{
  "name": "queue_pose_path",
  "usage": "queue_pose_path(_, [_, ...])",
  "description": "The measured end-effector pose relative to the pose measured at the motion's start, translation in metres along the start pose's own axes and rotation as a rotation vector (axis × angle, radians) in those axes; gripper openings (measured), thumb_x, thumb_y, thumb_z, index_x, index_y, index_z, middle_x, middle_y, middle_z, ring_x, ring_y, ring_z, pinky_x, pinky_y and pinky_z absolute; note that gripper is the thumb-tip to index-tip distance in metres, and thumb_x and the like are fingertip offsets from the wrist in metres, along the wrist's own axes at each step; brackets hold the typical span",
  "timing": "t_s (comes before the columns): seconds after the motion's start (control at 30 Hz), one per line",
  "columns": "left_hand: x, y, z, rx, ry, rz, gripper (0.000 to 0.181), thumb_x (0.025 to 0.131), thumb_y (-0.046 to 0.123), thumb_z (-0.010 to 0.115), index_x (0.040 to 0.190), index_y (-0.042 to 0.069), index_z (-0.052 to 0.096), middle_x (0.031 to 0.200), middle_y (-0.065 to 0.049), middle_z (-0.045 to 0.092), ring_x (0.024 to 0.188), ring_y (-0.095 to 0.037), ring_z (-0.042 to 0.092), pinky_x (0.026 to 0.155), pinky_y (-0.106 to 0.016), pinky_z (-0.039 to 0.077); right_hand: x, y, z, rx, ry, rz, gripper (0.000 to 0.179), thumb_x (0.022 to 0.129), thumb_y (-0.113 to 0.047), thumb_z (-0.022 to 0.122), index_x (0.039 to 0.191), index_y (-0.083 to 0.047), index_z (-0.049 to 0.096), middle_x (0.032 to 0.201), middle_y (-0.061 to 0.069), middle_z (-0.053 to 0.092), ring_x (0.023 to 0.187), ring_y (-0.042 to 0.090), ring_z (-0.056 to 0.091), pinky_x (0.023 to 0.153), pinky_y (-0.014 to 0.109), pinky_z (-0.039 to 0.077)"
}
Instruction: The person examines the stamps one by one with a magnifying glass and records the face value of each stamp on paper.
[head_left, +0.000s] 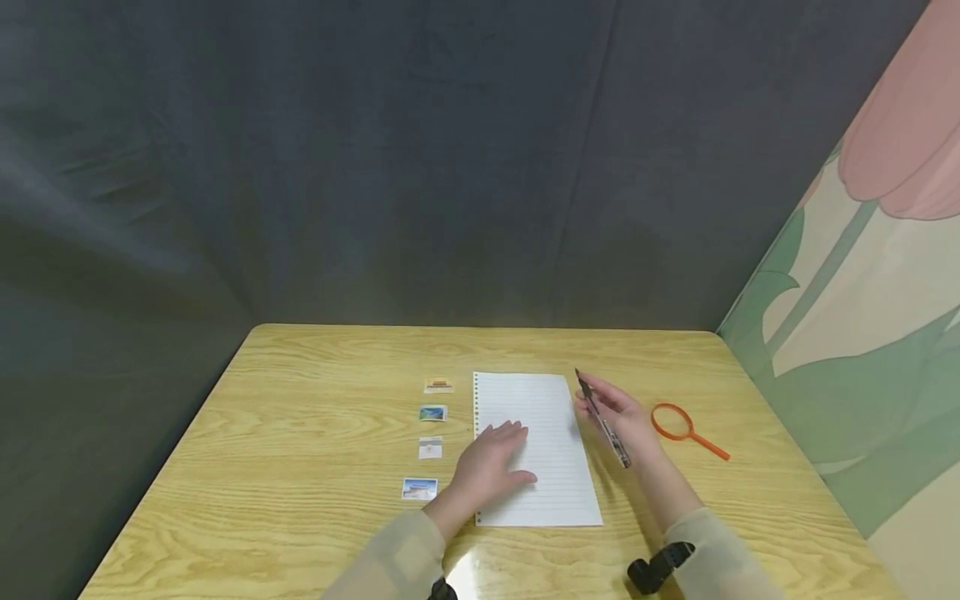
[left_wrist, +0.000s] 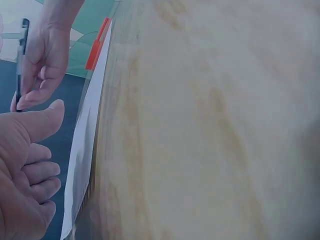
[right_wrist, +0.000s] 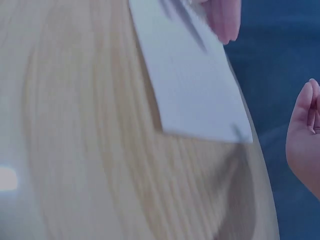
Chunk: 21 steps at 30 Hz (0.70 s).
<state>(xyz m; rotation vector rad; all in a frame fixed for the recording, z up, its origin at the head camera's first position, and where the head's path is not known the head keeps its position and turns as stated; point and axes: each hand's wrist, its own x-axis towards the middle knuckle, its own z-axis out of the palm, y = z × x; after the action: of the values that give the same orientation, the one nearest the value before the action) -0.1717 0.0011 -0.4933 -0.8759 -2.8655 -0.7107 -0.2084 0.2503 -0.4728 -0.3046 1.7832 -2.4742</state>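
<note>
A lined sheet of paper with punched holes along its left edge lies on the table. My left hand is over the sheet's left part, fingers loosely extended and thumb spread to the right; whether the whole palm touches the paper cannot be told. Just right of the sheet, my right hand holds a dark pen with a clear barrel between thumb and fingers, raised above the table. In the left wrist view the pen stands nearly upright in that hand. The right wrist view shows only part of the right hand.
Left of the sheet, several small stamp-like pictures lie in a column. An orange magnifying glass rests right of my right hand. A dark curtain hangs behind the wooden table; a flower-painted wall stands at the right.
</note>
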Motion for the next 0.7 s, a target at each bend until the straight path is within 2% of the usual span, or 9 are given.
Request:
queue_pose_path(0.13, [-0.004,0.001,-0.002,0.011,-0.045,-0.015,0.071,0.083,0.041,0.078,0.139,0.003,0.056,0.143,-0.013,0.053,0.135,-0.026,0.046,0.115,-0.042,0.031,0.002,0.002,0.012,0.143,-0.094,-0.067,0.040,0.099,0.013,0.045,0.138,0.006,0.053,0.108,0.009,0.065,0.097,0.015,0.068,0.091,0.024,0.053])
queue_pose_path(0.2, [-0.008,0.002,-0.003,0.012,-0.061,-0.017,0.072,0.082,0.041,0.078,0.139,0.003,0.056,0.144,-0.013,0.052,0.136,-0.026,0.045,0.115,-0.042,0.031,0.004,0.004,0.019,0.132,-0.087,-0.070,0.038,0.099,0.011,0.047,0.136,0.007,0.052,0.105,0.007,0.066,0.093,0.013,0.068,0.088,0.023,0.054])
queue_pose_path(0.27, [-0.011,0.003,-0.004,0.007,-0.074,-0.016,0.073,0.081,0.042,0.079,0.139,0.003,0.056,0.145,-0.013,0.052,0.137,-0.026,0.044,0.115,-0.042,0.031,0.007,0.005,0.024,0.113,-0.040,-0.053,0.035,0.099,0.009,0.049,0.134,0.009,0.053,0.100,0.006,0.068,0.088,0.012,0.069,0.084,0.021,0.055])
queue_pose_path(0.33, [-0.015,0.004,-0.005,0.004,-0.082,-0.011,0.074,0.081,0.042,0.079,0.139,0.003,0.056,0.145,-0.013,0.051,0.137,-0.026,0.044,0.116,-0.041,0.031,0.010,0.006,0.030,0.073,0.023,-0.027,0.035,0.099,0.005,0.052,0.133,0.011,0.052,0.097,0.005,0.069,0.085,0.011,0.069,0.082,0.021,0.056])
queue_pose_path(0.47, [-0.022,0.005,-0.007,0.007,-0.085,0.014,0.073,0.080,0.042,0.080,0.137,0.003,0.057,0.144,-0.012,0.052,0.136,-0.026,0.045,0.115,-0.040,0.032,0.017,0.008,0.037,-0.081,0.113,0.004,0.041,0.101,-0.006,0.056,0.133,0.018,0.048,0.094,0.002,0.068,0.081,0.009,0.068,0.080,0.021,0.057])
queue_pose_path(0.57, [-0.028,0.005,-0.008,0.013,-0.084,0.042,0.071,0.080,0.043,0.079,0.136,0.004,0.059,0.143,-0.011,0.054,0.134,-0.026,0.047,0.114,-0.040,0.034,0.023,0.009,0.040,-0.182,0.135,0.022,0.043,0.101,-0.011,0.057,0.131,0.019,0.048,0.096,0.003,0.068,0.082,0.009,0.067,0.081,0.023,0.057])
queue_pose_path(0.7, [-0.034,0.004,-0.010,0.025,-0.079,0.075,0.068,0.082,0.044,0.077,0.136,0.006,0.060,0.143,-0.009,0.054,0.133,-0.025,0.048,0.114,-0.039,0.033,0.029,0.010,0.044,-0.273,0.143,0.044,0.037,0.098,-0.010,0.063,0.125,0.014,0.056,0.096,0.009,0.069,0.082,0.011,0.068,0.080,0.026,0.058])
